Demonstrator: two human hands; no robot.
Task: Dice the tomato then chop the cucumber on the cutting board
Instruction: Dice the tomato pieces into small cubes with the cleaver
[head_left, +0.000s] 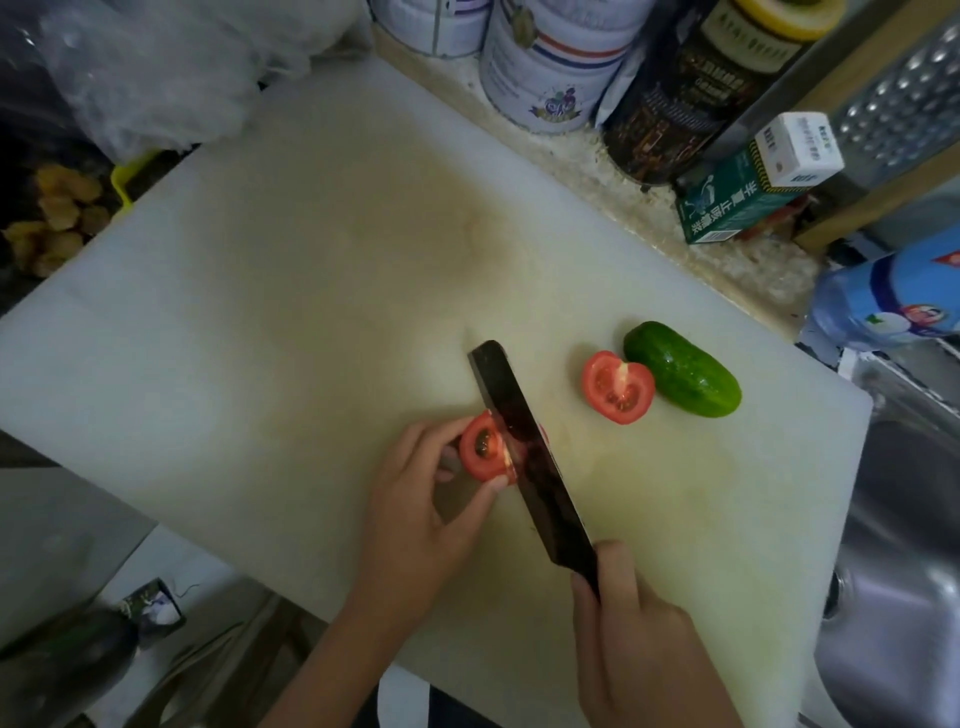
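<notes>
Now, right hand (639, 629) tight around the knife (524, 452), left hand (415, 519) in a curled pinch on the tomato half (483, 449).

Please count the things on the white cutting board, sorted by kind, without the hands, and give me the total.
Tomato halves: 2
Cucumber: 1
Knife: 1
Total: 4
</notes>
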